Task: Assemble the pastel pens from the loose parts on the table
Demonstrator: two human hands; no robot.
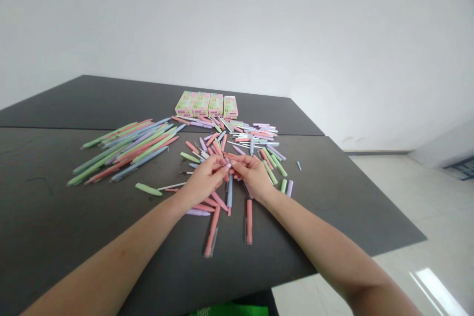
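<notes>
My left hand (207, 177) and my right hand (254, 175) meet fingertip to fingertip over a heap of loose pen parts. Both are closed in a pinch, and whatever small piece lies between the fingers is too hidden to make out. Just below them a blue pen barrel (230, 192) points toward me. Two red pen pieces with clear clips, one on the left (213, 232) and one on the right (249, 222), lie nearer the front edge. A green pen barrel (148, 189) rests left of my left hand, beside a white refill (172, 186).
A pile of long green, red, blue and purple pens (128, 150) lies at left. Several pink-and-green boxes (201, 103) stand at the back. White refills (244, 136) and green caps (279, 165) lie to the right on the black table (340, 207). A white wall (237, 24) rises behind.
</notes>
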